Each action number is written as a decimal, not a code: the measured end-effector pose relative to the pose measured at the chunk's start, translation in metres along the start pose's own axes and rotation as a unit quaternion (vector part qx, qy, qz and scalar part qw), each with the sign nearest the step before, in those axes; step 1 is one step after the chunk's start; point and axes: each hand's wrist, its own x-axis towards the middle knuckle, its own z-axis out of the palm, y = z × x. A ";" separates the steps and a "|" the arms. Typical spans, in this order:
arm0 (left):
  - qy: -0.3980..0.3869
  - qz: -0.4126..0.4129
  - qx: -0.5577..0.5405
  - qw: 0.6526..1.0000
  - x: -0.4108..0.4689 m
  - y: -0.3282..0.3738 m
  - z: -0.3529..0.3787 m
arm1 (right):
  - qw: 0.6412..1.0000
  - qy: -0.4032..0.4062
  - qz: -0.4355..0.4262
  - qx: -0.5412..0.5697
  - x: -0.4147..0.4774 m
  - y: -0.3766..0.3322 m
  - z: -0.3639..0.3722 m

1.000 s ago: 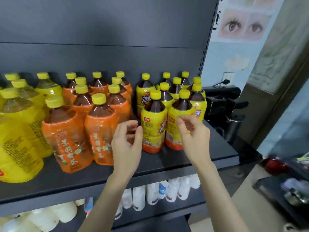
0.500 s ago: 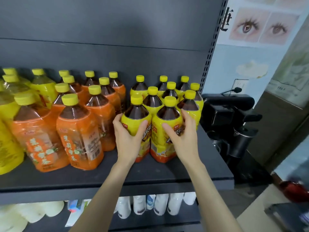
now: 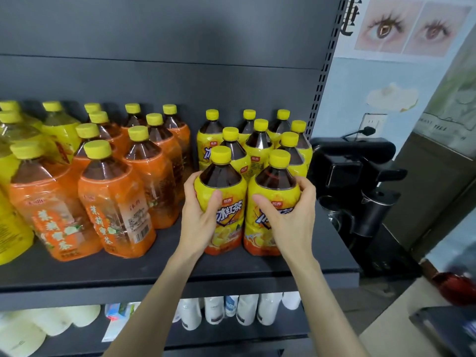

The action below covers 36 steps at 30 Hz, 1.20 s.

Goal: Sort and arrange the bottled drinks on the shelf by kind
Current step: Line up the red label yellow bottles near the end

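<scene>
"On the dark shelf [image 3: 159, 269], front row, right section: report hand status," says the checker.

"Item 1: my left hand [image 3: 199, 220] grips the left front bottle [image 3: 229, 180] of yellow-label iced tea. The fingers [image 3: 192, 182] wrap its left side and the thumb lies across the label. Item 2: my right hand [image 3: 291, 217] grips the right front bottle [image 3: 277, 185] of the same kind, fingers curled round its right shoulder, thumb on the label. Both bottles stand upright on the shelf, close side by side."

"Position relative to the remaining stock?"

"Directly in front of the yellow-label group [image 3: 258, 145] (same yellow caps, same dark contents), which fills the right end up to the slotted upright [image 3: 319, 94]. Just to the left, across a narrow gap, stands the orange-label group [image 3: 117, 212], several rows deep. Further left, at the frame edge, are the large all-yellow bottles [image 3: 58, 128]. Below, the lower shelf [image 3: 195, 338] carries a row of white bottles [image 3: 243, 309]. Beside the right end of the dark shelf sits a black appliance [image 3: 358, 173]."
</scene>
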 end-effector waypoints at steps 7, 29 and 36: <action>-0.036 -0.009 -0.045 0.998 0.001 -0.001 0.005 | 0.999 0.042 -0.004 0.006 0.011 0.009 -0.019; 0.097 0.037 0.067 0.992 -0.016 0.001 -0.044 | 0.989 -0.112 0.029 0.093 -0.024 -0.020 0.053; 0.167 0.022 0.025 0.985 -0.017 -0.003 -0.039 | 0.991 -0.082 0.110 -0.002 0.015 -0.002 0.093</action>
